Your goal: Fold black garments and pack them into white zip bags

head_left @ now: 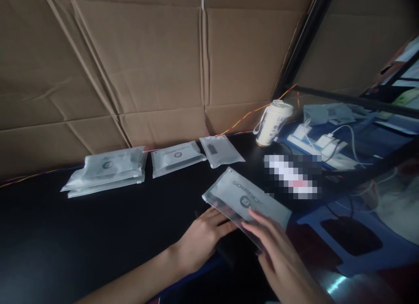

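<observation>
A frosted zip bag [262, 199] with ROCKBROS printing and a round dark logo lies tilted over the right part of the black table [108, 238]. My left hand [201, 236] is at the bag's near edge, its fingers stretched out and partly hidden beneath the clear strip. Across the near right part of the bag, my right hand [278, 251] rests its fingers on top, with the thumb at the lower edge, so the bag sits between them. What the bag contains cannot be made out.
At the back left lies a stack of similar bags [113, 166], beside another printed bag [178, 155] and one with a barcode label [221, 150]. A paper cup [275, 122] stands near the cardboard wall [157, 68]. Rightward are a power strip [322, 151] with cables and a blue stool [363, 234].
</observation>
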